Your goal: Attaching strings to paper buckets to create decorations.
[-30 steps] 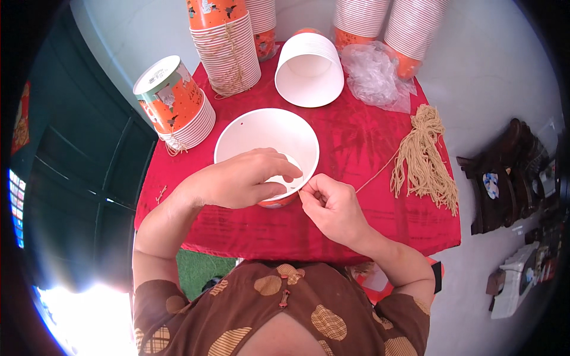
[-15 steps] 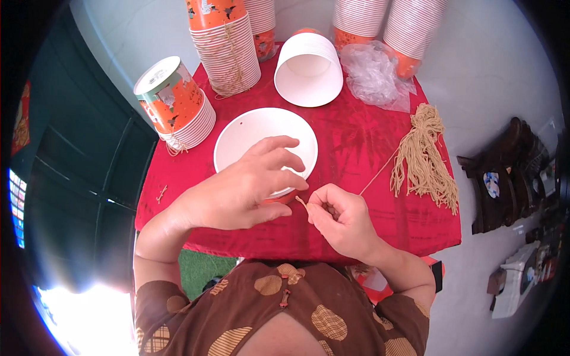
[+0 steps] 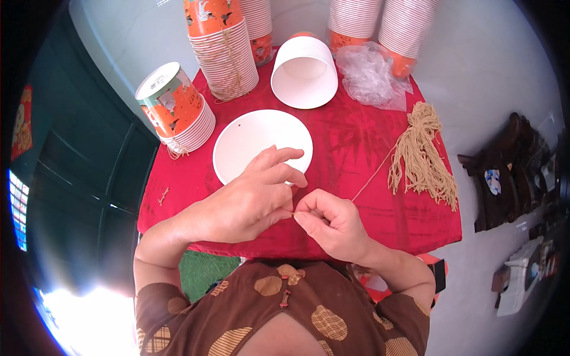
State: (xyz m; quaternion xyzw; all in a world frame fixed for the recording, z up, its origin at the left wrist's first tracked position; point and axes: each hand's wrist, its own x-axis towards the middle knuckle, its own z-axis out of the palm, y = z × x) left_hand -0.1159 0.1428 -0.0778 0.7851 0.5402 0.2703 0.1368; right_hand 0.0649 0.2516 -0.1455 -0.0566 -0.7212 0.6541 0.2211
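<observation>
My right hand [image 3: 335, 225] pinches a thin tan string [image 3: 374, 173] between thumb and forefinger near the table's front. That string runs back toward a bundle of tan strings [image 3: 420, 157] on the right. Thumb and forefinger of my left hand [image 3: 246, 199] meet at the string's end, touching my right fingertips; its other fingers stay raised and curved. Beneath and behind the left hand stands a white-lined paper bucket [image 3: 255, 139], mouth up, with a small dark spot inside. The left hand hides its near side.
A red cloth covers the table [image 3: 356, 148]. Short stacked buckets [image 3: 172, 107] stand at the left, and a taller tied stack [image 3: 224, 59] behind. One bucket [image 3: 304, 77] lies with its mouth facing me. Crumpled clear plastic [image 3: 371, 77] sits before more stacks. A string scrap [image 3: 163, 196] lies left.
My left hand has come down and closed its thumb and forefinger at the string's end. The right hand has shifted slightly left to meet it.
</observation>
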